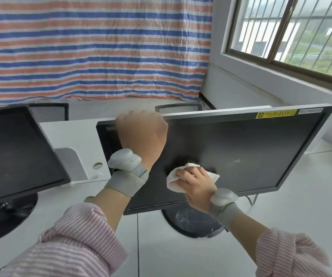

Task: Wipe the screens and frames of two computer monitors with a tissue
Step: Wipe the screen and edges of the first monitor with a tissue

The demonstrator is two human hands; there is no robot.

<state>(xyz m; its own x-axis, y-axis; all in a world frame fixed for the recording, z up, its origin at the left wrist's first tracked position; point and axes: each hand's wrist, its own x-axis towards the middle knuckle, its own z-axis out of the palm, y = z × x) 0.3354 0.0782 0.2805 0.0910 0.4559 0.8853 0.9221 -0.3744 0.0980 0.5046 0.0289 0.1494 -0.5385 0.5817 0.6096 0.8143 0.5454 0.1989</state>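
A wide black monitor (241,148) stands in front of me on a round black base, its dark screen facing me. My left hand (142,132) grips the top edge of its frame near the upper left corner, fingers curled over the back. My right hand (196,183) presses a crumpled white tissue (174,180) against the lower middle of the screen, fingers spread over it. A second black monitor (15,156) stands at the left, partly cut off by the frame edge.
Both monitors sit on a white desk (71,136) with a round cable hole. Two mesh chair backs (49,111) show behind the desk. A striped tarp hangs at the back, and a barred window (293,33) is at the upper right.
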